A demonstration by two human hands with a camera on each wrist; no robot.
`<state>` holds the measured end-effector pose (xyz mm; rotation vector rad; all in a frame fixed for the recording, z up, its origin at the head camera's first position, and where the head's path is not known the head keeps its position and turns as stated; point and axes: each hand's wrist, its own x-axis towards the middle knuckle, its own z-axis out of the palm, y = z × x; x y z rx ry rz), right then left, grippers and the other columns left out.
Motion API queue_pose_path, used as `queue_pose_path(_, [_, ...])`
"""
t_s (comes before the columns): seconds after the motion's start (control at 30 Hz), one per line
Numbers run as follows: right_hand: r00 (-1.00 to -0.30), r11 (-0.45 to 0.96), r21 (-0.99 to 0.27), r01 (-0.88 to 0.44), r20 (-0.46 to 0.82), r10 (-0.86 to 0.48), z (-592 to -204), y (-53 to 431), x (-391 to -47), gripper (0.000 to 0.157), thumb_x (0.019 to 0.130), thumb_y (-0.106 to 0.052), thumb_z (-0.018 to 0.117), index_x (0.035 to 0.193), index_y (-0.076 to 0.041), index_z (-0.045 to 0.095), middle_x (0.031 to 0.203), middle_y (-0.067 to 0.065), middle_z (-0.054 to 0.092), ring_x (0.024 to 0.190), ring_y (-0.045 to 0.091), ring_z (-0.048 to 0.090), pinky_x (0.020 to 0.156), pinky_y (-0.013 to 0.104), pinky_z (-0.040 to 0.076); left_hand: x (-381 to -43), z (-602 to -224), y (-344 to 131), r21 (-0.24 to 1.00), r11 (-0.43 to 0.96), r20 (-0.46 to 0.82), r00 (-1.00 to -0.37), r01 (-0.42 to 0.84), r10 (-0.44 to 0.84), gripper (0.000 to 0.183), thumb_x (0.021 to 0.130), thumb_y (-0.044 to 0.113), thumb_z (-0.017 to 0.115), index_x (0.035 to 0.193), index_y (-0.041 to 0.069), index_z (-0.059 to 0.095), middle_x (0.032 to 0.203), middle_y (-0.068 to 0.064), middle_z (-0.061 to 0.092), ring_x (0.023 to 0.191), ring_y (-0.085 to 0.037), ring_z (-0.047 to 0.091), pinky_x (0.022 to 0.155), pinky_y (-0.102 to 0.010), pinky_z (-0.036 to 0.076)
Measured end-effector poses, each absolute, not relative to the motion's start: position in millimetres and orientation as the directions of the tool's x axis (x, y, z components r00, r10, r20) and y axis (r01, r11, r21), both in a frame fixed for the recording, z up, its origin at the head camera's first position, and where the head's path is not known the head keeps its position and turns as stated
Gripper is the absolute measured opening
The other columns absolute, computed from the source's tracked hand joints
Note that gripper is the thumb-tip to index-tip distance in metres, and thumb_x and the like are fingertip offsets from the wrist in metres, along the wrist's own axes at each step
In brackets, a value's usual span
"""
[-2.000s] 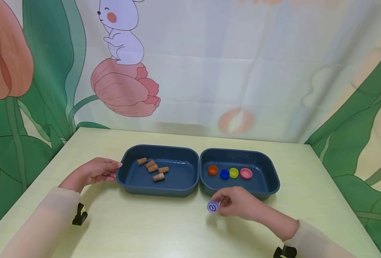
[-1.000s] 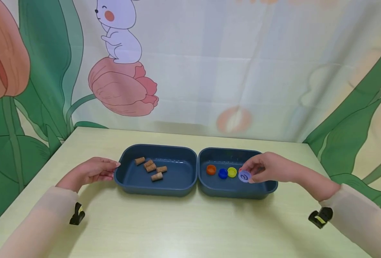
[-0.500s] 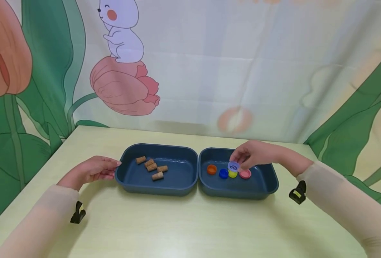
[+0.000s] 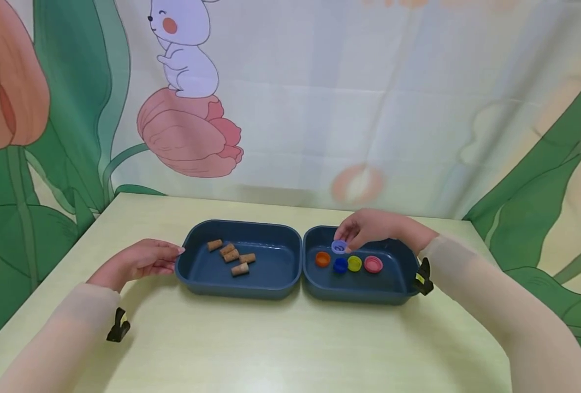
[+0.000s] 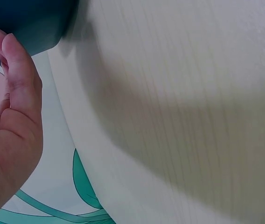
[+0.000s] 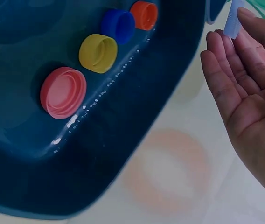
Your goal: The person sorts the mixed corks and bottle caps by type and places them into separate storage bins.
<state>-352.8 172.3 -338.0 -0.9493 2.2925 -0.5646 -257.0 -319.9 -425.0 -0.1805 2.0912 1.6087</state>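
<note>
In the head view my right hand [image 4: 366,225] pinches a light purple bottle cap [image 4: 339,247] between thumb and fingertips. It is held above the right blue tray [image 4: 361,297], toward its far left part. Below, an orange cap [image 4: 322,259], a dark blue cap [image 4: 341,266], a yellow cap [image 4: 354,264] and a pink cap [image 4: 373,265] lie in a row on that tray's floor. My left hand [image 4: 145,258] is at the left end of the other blue tray [image 4: 238,293], its fairly straight fingertips touching the outer edge. Several corks [image 4: 230,255] lie inside that tray.
Both trays stand side by side on a pale wooden table [image 4: 251,344], their short ends almost touching. Behind it hangs a printed curtain [image 4: 290,125] with flowers and a rabbit, close along the table's far edge.
My right hand has carried the purple cap from in front of the right tray, over its right part, then left above the caps to its far left. The left hand keeps its place.
</note>
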Motion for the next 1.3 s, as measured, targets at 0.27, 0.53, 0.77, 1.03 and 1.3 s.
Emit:
queue_pose_path(0.27, [-0.563, 0.690, -0.589, -0.421, -0.427, -0.708, -363, 166, -365, 0.032, 0.092, -0.012, 0.073, 0.122, -0.002, 0.069, 0.110, 0.009, 0.073, 0.096, 0.012, 0.065, 0.093, 0.027, 0.058, -255, -427, -321, 0.869, 0.298, -0.459, -0.868, -0.395, 0.188, 0.034, 0.107, 0.024, 0.054, 0.126, -0.004, 0.060, 0.079, 0.007, 0.070, 0.073, -0.004, 0.068, 0.075, -0.019, 0.062])
queue_pose_path(0.53, [-0.532, 0.702, -0.541, -0.463, -0.465, -0.708, -377, 157, -371, 0.032, 0.092, -0.015, 0.073, 0.122, -0.004, 0.069, 0.114, 0.009, 0.074, 0.098, 0.012, 0.065, 0.097, 0.029, 0.058, -255, -428, -321, 0.869, 0.283, -0.464, -0.866, -0.406, 0.186, 0.027, 0.107, 0.022, 0.054, 0.118, 0.001, 0.065, 0.078, 0.007, 0.071, 0.072, -0.004, 0.069, 0.073, -0.019, 0.062])
queue_pose_path(0.77, [-0.496, 0.702, -0.542, -0.462, -0.498, -0.711, -382, 145, -370, 0.032, 0.091, -0.012, 0.074, 0.122, -0.003, 0.070, 0.117, 0.010, 0.075, 0.099, 0.011, 0.068, 0.098, 0.029, 0.059, -254, -429, -321, 0.869, 0.289, -0.461, -0.870, -0.402, 0.175, 0.031, 0.107, 0.023, 0.055, 0.122, -0.001, 0.064, 0.078, 0.007, 0.071, 0.072, -0.004, 0.069, 0.074, -0.019, 0.063])
queue_pose_path(1.03, [-0.458, 0.697, -0.499, -0.515, -0.527, -0.716, -388, 138, -367, 0.032, 0.091, -0.009, 0.073, 0.121, 0.000, 0.070, 0.115, 0.012, 0.075, 0.098, 0.010, 0.067, 0.095, 0.027, 0.059, -256, -427, -319, 0.869, 0.290, -0.460, -0.870, -0.400, 0.176, 0.030, 0.107, 0.024, 0.055, 0.122, -0.001, 0.063, 0.078, 0.007, 0.069, 0.072, -0.004, 0.068, 0.073, -0.018, 0.062])
queue_pose_path(1.3, [-0.432, 0.676, -0.469, -0.569, -0.529, -0.730, -397, 136, -371, 0.031, 0.089, -0.011, 0.076, 0.118, -0.001, 0.071, 0.111, 0.011, 0.076, 0.094, 0.007, 0.066, 0.085, 0.019, 0.057, -256, -424, -317, 0.864, 0.304, -0.464, -0.869, -0.401, 0.172, 0.035, 0.107, 0.023, 0.054, 0.127, -0.005, 0.060, 0.078, 0.007, 0.069, 0.072, -0.004, 0.068, 0.073, -0.018, 0.062])
